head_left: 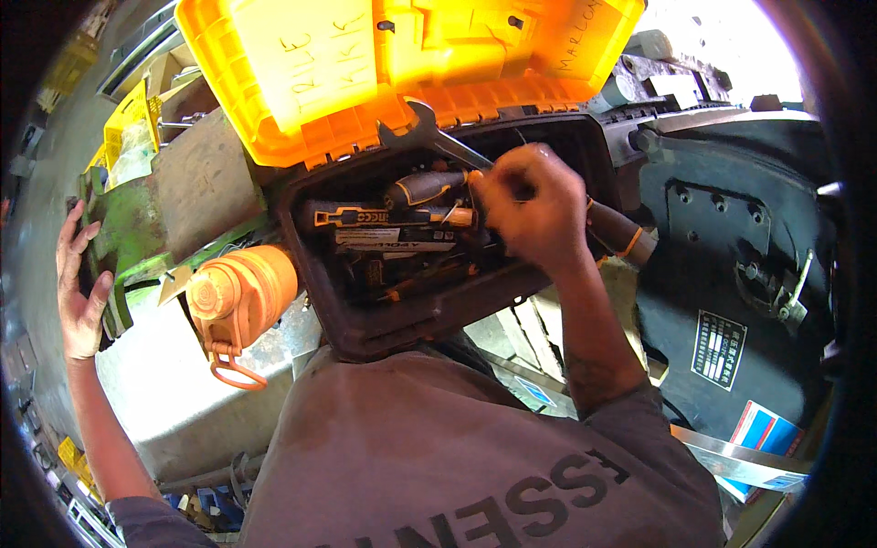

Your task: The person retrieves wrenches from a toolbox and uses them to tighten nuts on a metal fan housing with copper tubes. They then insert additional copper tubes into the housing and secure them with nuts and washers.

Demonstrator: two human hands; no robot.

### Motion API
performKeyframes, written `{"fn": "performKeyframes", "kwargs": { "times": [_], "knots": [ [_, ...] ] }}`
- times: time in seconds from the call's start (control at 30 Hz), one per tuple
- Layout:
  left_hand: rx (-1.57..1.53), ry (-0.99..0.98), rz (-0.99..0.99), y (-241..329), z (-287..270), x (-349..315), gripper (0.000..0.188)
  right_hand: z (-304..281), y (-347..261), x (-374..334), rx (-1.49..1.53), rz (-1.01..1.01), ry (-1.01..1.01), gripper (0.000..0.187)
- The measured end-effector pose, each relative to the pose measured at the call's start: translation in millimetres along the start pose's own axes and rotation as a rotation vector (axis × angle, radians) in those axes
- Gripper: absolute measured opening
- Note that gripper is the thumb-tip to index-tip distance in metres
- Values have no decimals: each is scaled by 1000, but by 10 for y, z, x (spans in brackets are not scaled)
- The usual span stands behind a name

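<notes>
In my right hand (539, 205) is a steel open-end wrench (424, 128), gripped by its shank with the jaw pointing up and left. Hand and wrench are over the right part of a dark toolbox (402, 336), whose interior is partly hidden beneath them. Inside lie a grey-and-yellow tool handle (425, 189), a black-and-orange hand tool (393, 217), a flat item with a white label (393, 239) and several other dark tools. My left hand (80, 283) is out at the far left, fingers spread, beside a green metal part (132, 233), holding nothing.
The toolbox's yellow lid (438, 55) stands raised behind it. An orange bottle (242, 292) with a loop is left of the box. At the right is a dark machine housing (740, 247) with a lever. Yellow crates (132, 128) sit at the far left.
</notes>
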State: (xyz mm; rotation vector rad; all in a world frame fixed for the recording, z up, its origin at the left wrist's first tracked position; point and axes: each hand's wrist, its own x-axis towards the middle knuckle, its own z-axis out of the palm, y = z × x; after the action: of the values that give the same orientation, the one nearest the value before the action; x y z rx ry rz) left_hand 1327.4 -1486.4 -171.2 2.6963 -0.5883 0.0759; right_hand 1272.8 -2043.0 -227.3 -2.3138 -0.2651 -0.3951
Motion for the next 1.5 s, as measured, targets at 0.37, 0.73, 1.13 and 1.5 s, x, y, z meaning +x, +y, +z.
{"fn": "performKeyframes", "kwargs": {
  "times": [0.37,0.73,1.13,1.5],
  "knots": [
    [-27,22,-12,16,3,-5,58,184,83,13,-301,-131,-237,57],
    [-47,8,-24,73,13,18,58,858,-332,-359,64,297,-1131,48],
    [-9,39,-21,-10,39,-34,56,683,-471,-417,-101,157,-943,74],
    [-37,40,-60,47,37,-33,55,637,-440,-253,-423,50,-933,63]
  ]
}}
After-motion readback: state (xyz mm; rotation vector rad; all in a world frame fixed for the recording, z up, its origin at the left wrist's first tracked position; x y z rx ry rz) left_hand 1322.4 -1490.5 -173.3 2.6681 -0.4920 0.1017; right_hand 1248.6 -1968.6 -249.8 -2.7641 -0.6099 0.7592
